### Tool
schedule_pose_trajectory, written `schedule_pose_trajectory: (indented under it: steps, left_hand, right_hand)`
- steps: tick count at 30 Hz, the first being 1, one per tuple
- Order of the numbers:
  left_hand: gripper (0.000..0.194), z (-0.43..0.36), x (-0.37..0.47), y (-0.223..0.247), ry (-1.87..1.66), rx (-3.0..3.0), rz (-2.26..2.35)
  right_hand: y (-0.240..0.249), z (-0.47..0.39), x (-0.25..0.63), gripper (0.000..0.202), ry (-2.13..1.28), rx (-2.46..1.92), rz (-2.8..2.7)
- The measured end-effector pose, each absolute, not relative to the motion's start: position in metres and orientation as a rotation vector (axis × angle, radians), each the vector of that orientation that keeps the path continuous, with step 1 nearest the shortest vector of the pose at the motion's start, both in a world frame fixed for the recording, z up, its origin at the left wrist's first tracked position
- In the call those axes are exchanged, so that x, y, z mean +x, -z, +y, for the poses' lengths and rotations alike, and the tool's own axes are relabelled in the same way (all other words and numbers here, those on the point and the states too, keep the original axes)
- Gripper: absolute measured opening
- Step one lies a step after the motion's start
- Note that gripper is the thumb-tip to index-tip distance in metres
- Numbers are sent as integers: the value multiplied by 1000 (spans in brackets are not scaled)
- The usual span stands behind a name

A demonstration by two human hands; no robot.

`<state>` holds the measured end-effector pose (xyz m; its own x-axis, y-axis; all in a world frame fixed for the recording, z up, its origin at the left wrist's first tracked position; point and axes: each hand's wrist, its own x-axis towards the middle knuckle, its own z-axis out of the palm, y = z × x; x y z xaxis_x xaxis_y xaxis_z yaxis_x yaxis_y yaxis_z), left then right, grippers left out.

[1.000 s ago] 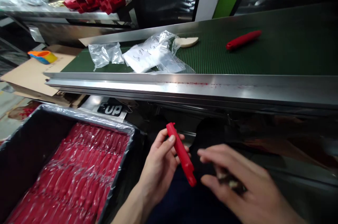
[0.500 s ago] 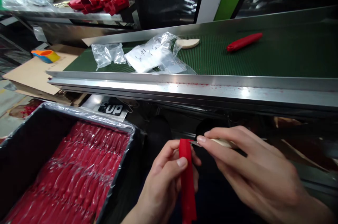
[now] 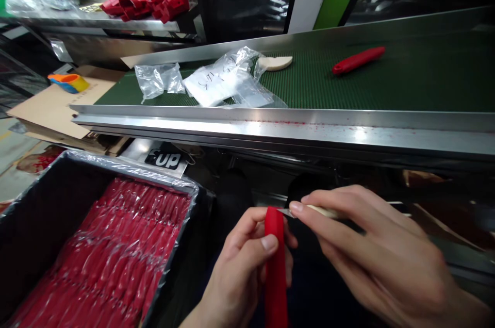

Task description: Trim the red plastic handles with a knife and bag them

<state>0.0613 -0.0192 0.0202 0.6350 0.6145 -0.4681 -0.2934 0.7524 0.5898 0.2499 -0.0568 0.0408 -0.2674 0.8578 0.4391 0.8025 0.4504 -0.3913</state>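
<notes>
Two hands are meeting low in the view over one red plastic handle (image 3: 276, 266). The left hand (image 3: 242, 276) is gripping it upright, thumb and fingers (image 3: 266, 243) pinching its upper part, with the rounded top end standing clear above the thumb. The right hand (image 3: 371, 256) is pinching a small knife (image 3: 309, 210) with a pale handle, its fingers pressed together along the tool, and the thin metal tip is touching the side of the red handle just below its top.

A slip looks like the main risk: the blade tip is sitting just beside the left thumb and fingertips, so too much push, or the smooth plastic turning in the grip, could send the edge into skin or gouge the part.

To the left, a black bin lined with clear film (image 3: 127, 173) is holding rows of red pieces (image 3: 112, 256). Beyond the hands, a steel rail (image 3: 270, 129) is edging a green conveyor belt (image 3: 406, 80), which is carrying another red handle (image 3: 358, 60), a pale flat piece (image 3: 275, 63) and several clear plastic bags (image 3: 216, 80). Farther back, a shelf is bearing a heap of red parts (image 3: 147, 0), and an orange and blue scoop (image 3: 67, 82) is lying on cardboard (image 3: 50, 109).
</notes>
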Motion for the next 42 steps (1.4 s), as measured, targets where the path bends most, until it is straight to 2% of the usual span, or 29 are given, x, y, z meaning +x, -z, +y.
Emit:
schedule_pose_trajectory:
  steps: [22, 36, 42]
  left_hand:
    - [20, -9, 64, -29, -570, 400, 819]
    - [18, 11, 69, -33, -627, 425, 733]
    - [18, 20, 69, -35, -666, 434, 714]
  right_hand:
    - [-33, -71, 237, 32, -166, -1399, -2196]
    - [-30, -84, 223, 31, -52, -1378, -2231]
    - [-26, -95, 223, 40, -176, -1396, -2054]
